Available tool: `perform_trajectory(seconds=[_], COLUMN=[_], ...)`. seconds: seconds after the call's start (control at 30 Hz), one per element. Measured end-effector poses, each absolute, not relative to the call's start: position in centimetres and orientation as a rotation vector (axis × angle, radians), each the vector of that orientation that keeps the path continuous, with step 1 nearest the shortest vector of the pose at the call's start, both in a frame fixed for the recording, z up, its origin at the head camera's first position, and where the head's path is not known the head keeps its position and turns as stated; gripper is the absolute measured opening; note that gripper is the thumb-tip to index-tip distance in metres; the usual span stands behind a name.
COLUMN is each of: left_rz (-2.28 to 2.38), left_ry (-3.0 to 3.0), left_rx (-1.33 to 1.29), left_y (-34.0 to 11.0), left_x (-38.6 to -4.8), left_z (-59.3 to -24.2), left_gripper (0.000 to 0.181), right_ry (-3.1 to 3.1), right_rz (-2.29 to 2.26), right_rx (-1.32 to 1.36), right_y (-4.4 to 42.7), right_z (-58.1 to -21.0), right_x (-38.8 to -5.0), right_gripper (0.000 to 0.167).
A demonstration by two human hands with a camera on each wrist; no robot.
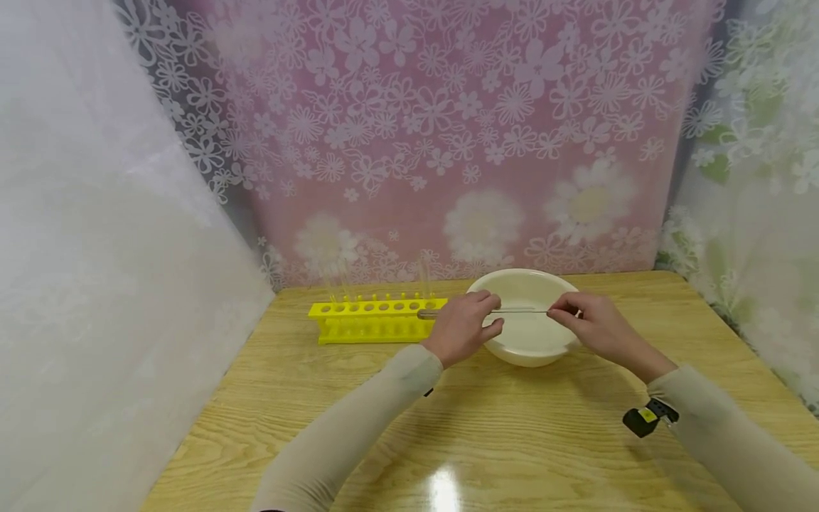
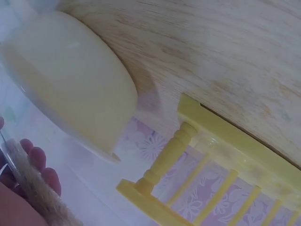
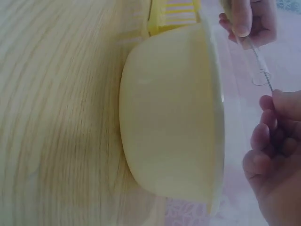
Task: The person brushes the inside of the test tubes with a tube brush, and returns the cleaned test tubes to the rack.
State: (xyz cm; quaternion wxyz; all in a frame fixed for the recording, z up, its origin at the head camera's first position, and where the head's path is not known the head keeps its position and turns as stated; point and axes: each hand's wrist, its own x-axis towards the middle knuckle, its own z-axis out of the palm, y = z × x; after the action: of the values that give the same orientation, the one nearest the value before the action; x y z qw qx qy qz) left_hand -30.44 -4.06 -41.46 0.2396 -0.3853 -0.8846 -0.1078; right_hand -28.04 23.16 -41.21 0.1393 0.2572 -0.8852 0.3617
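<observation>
Over the cream bowl [image 1: 527,355], my left hand [image 1: 462,323] grips a clear glass test tube [image 1: 427,313] lying about level. A bristle brush [image 2: 35,188] sits inside that tube, as the left wrist view shows. Its thin twisted-wire handle [image 3: 268,84] comes out of the tube's open mouth. My right hand [image 1: 591,323] pinches this wire between thumb and forefinger, to the right of the tube. In the right wrist view both hands are above the bowl's rim. The left palm hides part of the tube in the head view.
Left of the bowl stands a yellow test tube rack [image 1: 371,338] with a row of holes and pegs. A few clear test tubes [image 1: 424,274] stand upright in it. Both rest on a wooden table [image 1: 486,441], with flowered curtains [image 1: 416,142] behind and at the sides.
</observation>
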Motion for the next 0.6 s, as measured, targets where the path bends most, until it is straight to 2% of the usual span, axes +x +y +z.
perform_trajectory(seconds=[0.3,0.5,0.6], left_rz=[-0.299,-0.245,-0.293], left_ry=[-2.382,-2.31,-2.351], left_rx=[-1.127,-1.162,-1.16], left_y=[-4.2,-4.1,-4.3], left_x=[-30.5,-30.7,-30.6], left_z=[-41.4,-41.6,-41.6], left_gripper=[0.016,0.012,0.013], right_ry=[-2.809,-2.809,-2.807], right_rz=[1.492,2.089,2.052], right_rx=[0.538,0.384,0.408], right_y=[23.3,23.5,23.5], right_z=[-40.3,-39.5,-39.7], right_x=[-27.9,-28.1,-27.9], right_gripper=[0.034,0.03,0.032])
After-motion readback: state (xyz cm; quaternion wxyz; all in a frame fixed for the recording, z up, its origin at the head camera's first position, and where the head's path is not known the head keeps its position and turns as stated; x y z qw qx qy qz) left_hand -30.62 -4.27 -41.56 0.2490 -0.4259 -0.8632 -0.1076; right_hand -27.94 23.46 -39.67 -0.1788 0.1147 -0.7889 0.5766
